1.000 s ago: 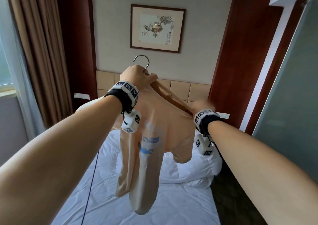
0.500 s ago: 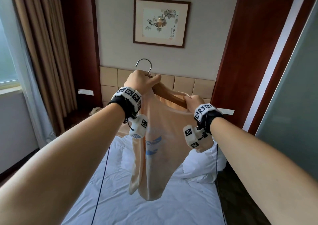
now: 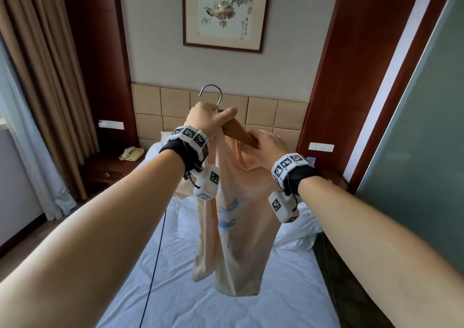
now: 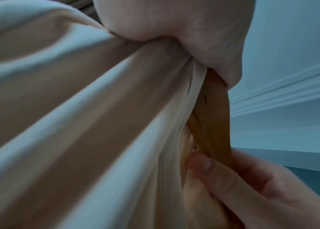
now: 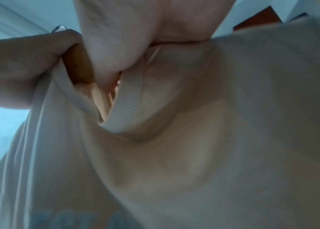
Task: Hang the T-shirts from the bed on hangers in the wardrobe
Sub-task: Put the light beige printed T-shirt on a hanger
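Note:
A peach T-shirt (image 3: 233, 232) with a blue print hangs in the air over the bed, partly on a wooden hanger (image 3: 237, 134) with a metal hook (image 3: 213, 94). My left hand (image 3: 209, 120) grips the hanger's neck just under the hook, with shirt fabric (image 4: 96, 124) bunched beneath it. My right hand (image 3: 268, 143) pinches the shirt's collar (image 5: 129, 105) beside the hanger's right arm (image 5: 79, 65). In the left wrist view the right hand (image 4: 253, 186) touches the wood (image 4: 214, 117) from below. The hanger's left arm is hidden under cloth.
A white-sheeted bed (image 3: 226, 310) lies below, with pillows (image 3: 301, 229) at the tan headboard (image 3: 263, 112). A nightstand with a telephone (image 3: 130, 154) stands at left near brown curtains (image 3: 45, 76). A frosted glass panel (image 3: 426, 152) rises at right. A framed picture (image 3: 226, 14) hangs on the wall.
My right hand has moved up and left along the hanger's arm to the collar. The shirt now hangs straighter and the view has tilted down.

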Demonstrator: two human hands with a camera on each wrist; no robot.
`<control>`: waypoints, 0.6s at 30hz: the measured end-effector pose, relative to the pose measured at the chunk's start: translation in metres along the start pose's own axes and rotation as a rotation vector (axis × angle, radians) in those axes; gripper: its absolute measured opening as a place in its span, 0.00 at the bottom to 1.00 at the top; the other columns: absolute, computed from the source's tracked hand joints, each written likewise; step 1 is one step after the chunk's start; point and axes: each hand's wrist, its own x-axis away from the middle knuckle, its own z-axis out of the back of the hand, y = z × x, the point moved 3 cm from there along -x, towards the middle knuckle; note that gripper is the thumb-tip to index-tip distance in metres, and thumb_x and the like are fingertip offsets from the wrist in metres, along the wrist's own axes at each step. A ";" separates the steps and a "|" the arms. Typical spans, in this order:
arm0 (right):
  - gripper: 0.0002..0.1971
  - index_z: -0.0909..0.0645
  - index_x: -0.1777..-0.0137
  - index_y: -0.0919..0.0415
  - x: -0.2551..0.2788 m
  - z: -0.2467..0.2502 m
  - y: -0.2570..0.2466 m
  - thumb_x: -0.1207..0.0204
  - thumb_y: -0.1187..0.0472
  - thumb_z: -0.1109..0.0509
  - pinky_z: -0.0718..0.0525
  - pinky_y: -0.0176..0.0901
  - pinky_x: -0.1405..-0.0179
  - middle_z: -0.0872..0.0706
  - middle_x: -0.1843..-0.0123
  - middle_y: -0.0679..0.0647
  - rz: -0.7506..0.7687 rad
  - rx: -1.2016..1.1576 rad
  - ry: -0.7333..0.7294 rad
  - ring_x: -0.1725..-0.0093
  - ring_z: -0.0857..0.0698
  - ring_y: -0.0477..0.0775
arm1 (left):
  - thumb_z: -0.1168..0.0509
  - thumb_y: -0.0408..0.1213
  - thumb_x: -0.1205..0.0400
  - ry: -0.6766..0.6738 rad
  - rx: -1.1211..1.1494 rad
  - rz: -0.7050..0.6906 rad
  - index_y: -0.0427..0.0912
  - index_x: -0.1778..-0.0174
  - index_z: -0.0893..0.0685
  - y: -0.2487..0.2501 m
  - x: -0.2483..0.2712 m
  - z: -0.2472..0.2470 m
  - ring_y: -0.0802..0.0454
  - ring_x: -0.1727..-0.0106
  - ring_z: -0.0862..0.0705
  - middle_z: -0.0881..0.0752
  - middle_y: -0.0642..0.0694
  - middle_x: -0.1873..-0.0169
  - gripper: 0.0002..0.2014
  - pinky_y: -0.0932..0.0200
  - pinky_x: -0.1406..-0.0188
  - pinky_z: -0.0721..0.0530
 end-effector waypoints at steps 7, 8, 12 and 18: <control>0.08 0.21 0.47 0.44 -0.006 -0.031 -0.013 0.26 0.54 0.34 0.18 0.48 0.59 0.15 0.55 0.44 -0.081 -0.044 0.103 0.56 0.16 0.58 | 0.32 0.69 0.26 -0.169 0.023 0.090 0.45 0.73 0.23 -0.037 -0.004 -0.008 0.51 0.68 0.20 0.19 0.50 0.73 0.29 0.59 0.72 0.27; 0.10 0.21 0.46 0.44 -0.006 -0.035 -0.015 0.26 0.55 0.33 0.18 0.48 0.60 0.14 0.56 0.45 -0.094 -0.049 0.114 0.56 0.16 0.59 | 0.34 0.72 0.27 -0.198 0.033 0.100 0.45 0.71 0.21 -0.045 -0.004 -0.010 0.50 0.66 0.18 0.18 0.49 0.71 0.29 0.59 0.70 0.26; 0.13 0.22 0.44 0.43 -0.007 -0.052 -0.018 0.27 0.57 0.34 0.15 0.50 0.57 0.12 0.58 0.47 -0.189 -0.097 0.127 0.56 0.14 0.62 | 0.42 0.77 0.26 -0.259 0.091 0.149 0.47 0.53 0.11 -0.077 -0.006 -0.013 0.46 0.48 0.14 0.11 0.46 0.54 0.35 0.52 0.45 0.17; 0.08 0.22 0.47 0.50 -0.003 -0.072 -0.025 0.24 0.59 0.34 0.20 0.52 0.45 0.17 0.65 0.42 -0.296 -0.102 0.215 0.59 0.18 0.59 | 0.50 0.66 0.15 -0.260 0.157 0.235 0.37 0.48 0.13 -0.116 0.001 -0.011 0.39 0.40 0.16 0.12 0.36 0.44 0.35 0.46 0.33 0.22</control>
